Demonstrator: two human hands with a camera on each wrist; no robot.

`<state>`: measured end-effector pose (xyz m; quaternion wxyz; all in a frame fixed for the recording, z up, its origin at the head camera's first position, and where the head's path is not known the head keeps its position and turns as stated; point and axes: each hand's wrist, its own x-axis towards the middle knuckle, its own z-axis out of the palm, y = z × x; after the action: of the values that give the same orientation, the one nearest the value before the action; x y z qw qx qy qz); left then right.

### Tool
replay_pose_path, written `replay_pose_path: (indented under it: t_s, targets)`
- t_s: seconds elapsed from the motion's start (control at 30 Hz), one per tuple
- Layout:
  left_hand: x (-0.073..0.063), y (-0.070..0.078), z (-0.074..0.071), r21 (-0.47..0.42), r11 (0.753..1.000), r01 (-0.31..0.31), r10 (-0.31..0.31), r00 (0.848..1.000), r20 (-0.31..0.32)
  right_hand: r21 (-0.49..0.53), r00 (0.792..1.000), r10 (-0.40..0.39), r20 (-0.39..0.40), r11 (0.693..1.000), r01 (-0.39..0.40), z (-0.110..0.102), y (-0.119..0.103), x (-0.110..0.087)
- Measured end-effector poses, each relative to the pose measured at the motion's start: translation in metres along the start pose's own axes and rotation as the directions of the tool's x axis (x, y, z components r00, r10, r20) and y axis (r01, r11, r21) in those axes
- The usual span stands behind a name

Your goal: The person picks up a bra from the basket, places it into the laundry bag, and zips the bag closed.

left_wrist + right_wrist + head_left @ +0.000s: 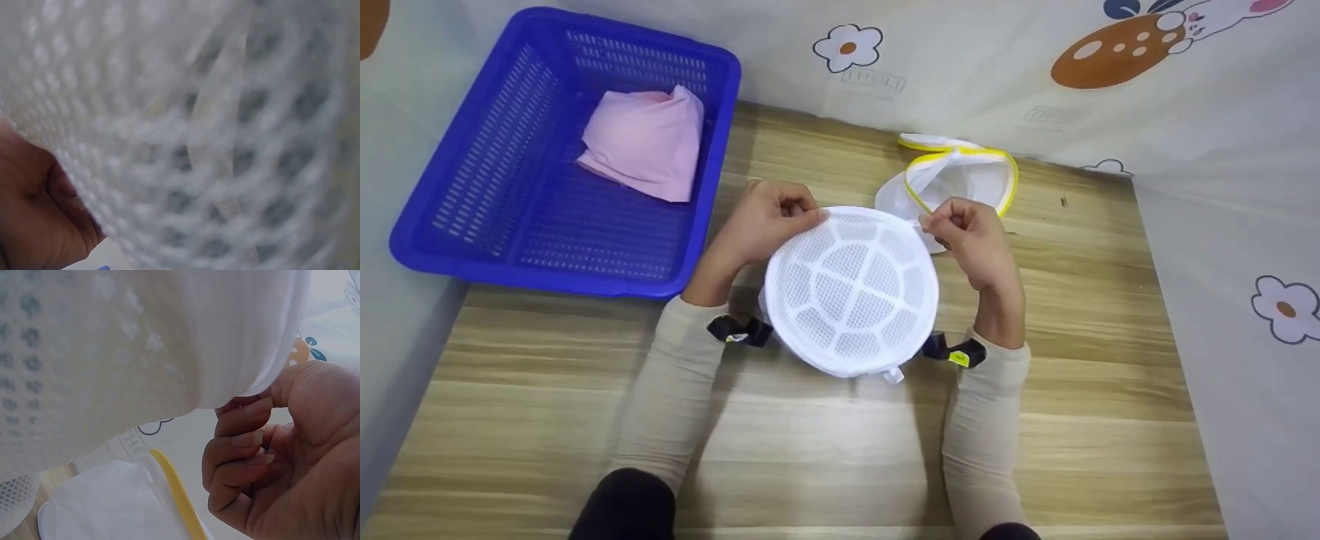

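Both hands hold up a round white mesh laundry bag [856,289], its flat end with a ribbed wheel pattern facing the head camera. My left hand [772,221] pinches the rim at the upper left between thumb and fingers. At the upper right, my right hand [971,240] pinches the edge, the other fingers curled in. The right wrist view shows the thumb and index finger of this hand [281,444] gripping the white band. White mesh [169,140] fills most of the left wrist view, hiding the left fingertips. A small white tab [893,375] hangs from the bag's lower edge.
A blue plastic basket [416,240] stands at the left, with a folded pink cloth [645,142] inside. Behind the right hand lies another white bag [900,195] with yellow trim, its mouth gaping. A patterned curtain [975,97] borders the back of the wooden table [1110,375].
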<state>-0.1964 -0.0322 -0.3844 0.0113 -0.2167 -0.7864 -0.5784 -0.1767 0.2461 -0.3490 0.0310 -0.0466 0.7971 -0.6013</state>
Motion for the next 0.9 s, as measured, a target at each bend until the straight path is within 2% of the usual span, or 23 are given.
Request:
replay_pose_path:
  t_s: [0.2,0.47,0.9]
  targets:
    - [-0.0006,0.0011,0.0002,-0.013,1.000,0.018,-0.018,1.000,-0.006,-0.016,1.000,-0.001,0.004,1.000,0.001,-0.0003,-0.0002,0.0002]
    - [0.0000,0.0006,0.0006,0.003,1.000,0.004,-0.004,1.000,-0.014,0.001,1.000,-0.011,0.009,1.000,0.011,-0.0009,0.0012,0.0000]
    - [-0.0003,0.0005,-0.0012,0.035,0.999,0.036,-0.035,0.999,-0.029,0.002,1.000,-0.001,-0.002,1.000,0.001,-0.0035,0.0011,-0.0002]
